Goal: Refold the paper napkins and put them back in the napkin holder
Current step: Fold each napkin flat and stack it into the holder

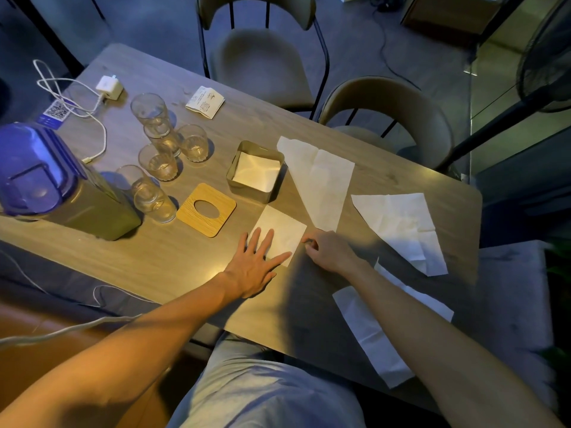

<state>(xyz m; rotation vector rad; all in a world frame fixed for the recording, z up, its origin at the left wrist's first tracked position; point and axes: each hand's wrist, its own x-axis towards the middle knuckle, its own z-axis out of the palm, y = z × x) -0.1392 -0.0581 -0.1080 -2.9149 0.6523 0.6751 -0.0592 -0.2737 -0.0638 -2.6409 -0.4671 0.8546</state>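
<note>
The task is partly done. The napkin holder (pixel 251 190) stands open near the middle of the table (pixel 167 261), with white napkins already lying flat inside it, and its wooden lid (pixel 190 218) with the oval hole lies just beside it. One napkin is folded down to a small square, the folded napkin (pixel 282 225), in front of the holder. The left hand (pixel 253 267) lies spread on it, straight fingers pressing its near edge flat. The right hand (pixel 329 250) has its fingers curled at the square's right edge; I cannot tell whether they pinch the paper or only touch it. Left to do, by my judgement: this square goes into the holder, then three open sheets need refolding, the far napkin (pixel 323 183), the right napkin (pixel 401 227) and the near napkin (pixel 367 332) partly under the right forearm.
</note>
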